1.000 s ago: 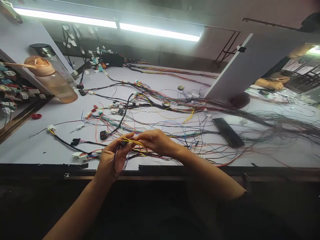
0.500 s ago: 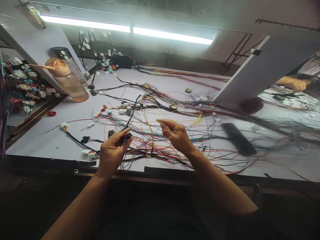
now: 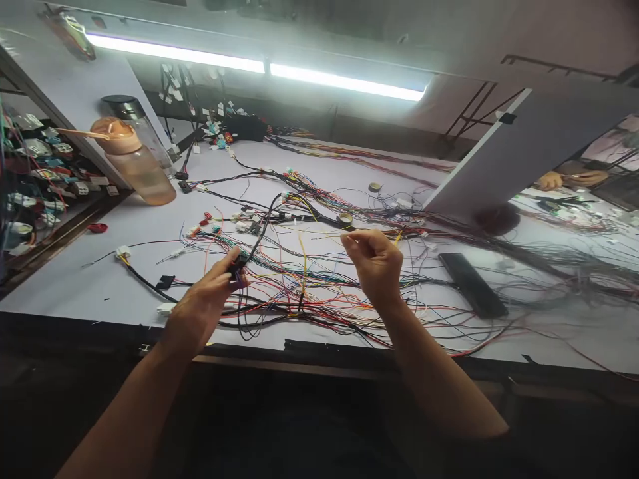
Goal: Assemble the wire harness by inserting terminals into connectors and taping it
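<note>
My left hand (image 3: 207, 296) is closed on a black connector (image 3: 237, 265), from which a black sleeved cable rises and purple wires hang in a loop. Over the wires at the centre, my right hand (image 3: 374, 259) pinches a thin yellow wire (image 3: 327, 234) between thumb and forefinger. Below both hands, a wiring harness (image 3: 324, 318) of red, black, teal and yellow wires spreads across the white table (image 3: 60, 279).
A peach-lidded bottle (image 3: 140, 169) and a clear bottle stand at the back left. A black phone (image 3: 472, 285) lies at the right. Tape rolls (image 3: 344, 219) sit among the cables. Beyond the white partition (image 3: 479, 153), another person's hands (image 3: 572, 176) are visible.
My left hand has moved left and slightly up with the connector. My right hand has shifted right, and a yellow wire now stretches left from its fingertips.
</note>
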The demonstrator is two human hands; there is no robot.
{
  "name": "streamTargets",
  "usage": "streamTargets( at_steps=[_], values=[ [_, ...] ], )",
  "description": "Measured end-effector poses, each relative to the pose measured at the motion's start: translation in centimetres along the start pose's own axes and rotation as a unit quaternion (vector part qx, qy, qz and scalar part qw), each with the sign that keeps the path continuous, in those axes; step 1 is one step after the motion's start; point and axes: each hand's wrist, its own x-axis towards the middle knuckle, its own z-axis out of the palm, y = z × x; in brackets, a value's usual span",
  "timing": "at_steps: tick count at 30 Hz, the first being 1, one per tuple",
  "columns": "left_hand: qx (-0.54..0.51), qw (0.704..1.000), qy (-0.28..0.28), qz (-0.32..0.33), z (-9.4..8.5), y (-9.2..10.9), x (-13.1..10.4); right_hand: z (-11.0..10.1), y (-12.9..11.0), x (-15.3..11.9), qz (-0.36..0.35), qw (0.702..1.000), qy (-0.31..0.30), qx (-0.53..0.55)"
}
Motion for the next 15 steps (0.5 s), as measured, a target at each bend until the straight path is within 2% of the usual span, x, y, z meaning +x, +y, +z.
streamTargets(
  at_steps=[2, 6, 8, 12, 15],
  values=[
    [-0.021, 1.000, -0.009, -0.009, -0.4, 0.3, 0.1, 0.2, -0.7, -0.4, -0.028, 0.999, 0.036, -0.011],
    [-0.018, 0.992, 0.095, 0.079, -0.8, 1.3, -0.2, 0.7, -1.6, -1.2, -0.073, 0.994, 0.076, -0.006],
    [-0.014, 0.984, 0.128, 0.121, -1.3, 1.9, -0.4, 1.1, -1.8, -1.6, -0.094, 0.992, 0.080, 0.015],
    [-0.011, 0.976, 0.156, 0.152, -2.4, 3.0, -0.7, 2.0, -2.2, -2.2, -0.135, 0.987, 0.082, 0.030],
    [-0.030, 0.977, 0.149, 0.151, -1.9, 3.1, -1.6, 2.6, -2.7, -2.7, -0.167, 0.981, 0.080, 0.048]
  ],
)
